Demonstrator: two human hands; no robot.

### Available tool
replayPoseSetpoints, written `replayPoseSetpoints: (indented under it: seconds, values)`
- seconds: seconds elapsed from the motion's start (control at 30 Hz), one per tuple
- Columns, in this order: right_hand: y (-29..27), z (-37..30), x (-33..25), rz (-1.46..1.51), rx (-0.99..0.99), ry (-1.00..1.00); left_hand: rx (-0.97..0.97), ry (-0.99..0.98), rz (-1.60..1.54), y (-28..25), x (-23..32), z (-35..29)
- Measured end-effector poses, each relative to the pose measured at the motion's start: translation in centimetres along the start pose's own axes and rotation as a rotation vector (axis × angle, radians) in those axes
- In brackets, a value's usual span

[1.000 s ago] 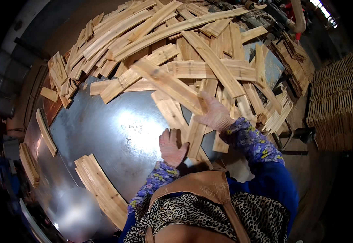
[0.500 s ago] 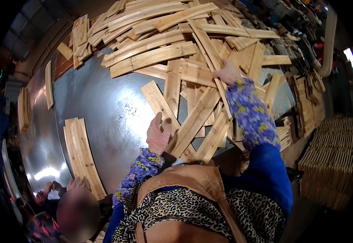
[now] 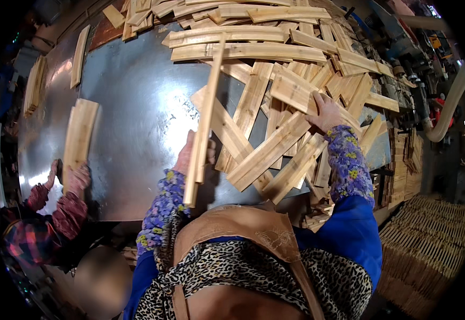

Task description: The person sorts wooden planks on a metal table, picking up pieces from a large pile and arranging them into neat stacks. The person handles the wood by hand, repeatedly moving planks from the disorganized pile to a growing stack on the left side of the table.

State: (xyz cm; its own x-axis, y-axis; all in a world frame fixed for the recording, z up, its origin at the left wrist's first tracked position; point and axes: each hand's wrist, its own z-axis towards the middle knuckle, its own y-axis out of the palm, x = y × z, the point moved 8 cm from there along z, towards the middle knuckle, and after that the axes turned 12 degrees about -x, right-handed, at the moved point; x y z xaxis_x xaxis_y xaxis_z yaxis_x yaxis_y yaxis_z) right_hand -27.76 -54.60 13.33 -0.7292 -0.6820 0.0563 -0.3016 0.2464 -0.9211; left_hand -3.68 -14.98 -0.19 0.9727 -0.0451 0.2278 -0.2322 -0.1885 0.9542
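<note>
Head view: clasping boards (image 3: pixel 206 114) in the left hand (image 3: pixel 185 153) over the bench (image 3: pixel 131 106), grasping a wide board (image 3: pixel 294 93) with the right hand (image 3: pixel 326 113).

Violet floral oversleeves (image 3: pixel 352 165) dotted with yellow adjoin vivid royal-blue sleeves (image 3: pixel 354 229); a tan apron (image 3: pixel 227 226) bears a pale stitched motif (image 3: pixel 276 233), its narrow straps (image 3: pixel 306 288) crossing a black-and-cream leopard-print garment (image 3: pixel 243 266)

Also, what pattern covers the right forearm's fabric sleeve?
The fabric sleeve is floral, purple with yellow, clearest in head view.
</note>
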Motion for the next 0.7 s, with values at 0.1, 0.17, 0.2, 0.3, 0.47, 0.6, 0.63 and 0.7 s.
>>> replayPoseSetpoints:
  seconds: [0.1, 0.17, 0.2, 0.3, 0.47, 0.6, 0.63, 0.7]
  values:
    - [-1.2, 1.2, -3.7, 0.323, -0.022, -0.171, 0.009, 0.105, -0.029, -1.2, 1.2, -3.9]
    - [0.1, 3.6, -6.8, 0.885, -0.054, -0.409, -0.055, 0.118, -0.06, -1.2, 1.3, -4.5]
    - [2.6, 4.2, -9.3, 1.287, -0.32, -0.211, -0.1, 0.132, -0.129, -0.6, 1.3, -4.6]
    - [2.6, 1.9, -22.3, 1.858, -0.425, 0.104, -0.052, 0.003, -0.04, -0.8, 0.2, -4.7]
    - [3.8, 1.7, -29.8, 0.905, -0.14, 0.119, 0.337, 0.109, -0.065, -4.8, -4.1, -2.1]
    - [-0.2, -3.9, -20.8, 0.279, 0.048, 0.25, 0.144, 0.118, -0.084, -1.7, -2.1, -3.9]
    - [1.4, -5.7, -16.8, 0.375, 0.033, 0.434, 0.123, 0.128, -0.082, -1.3, -1.6, -4.1]
    - [5.9, -8.2, -11.7, 0.526, 0.12, 0.645, 0.138, 0.091, -0.099, -1.2, -1.1, -4.3]
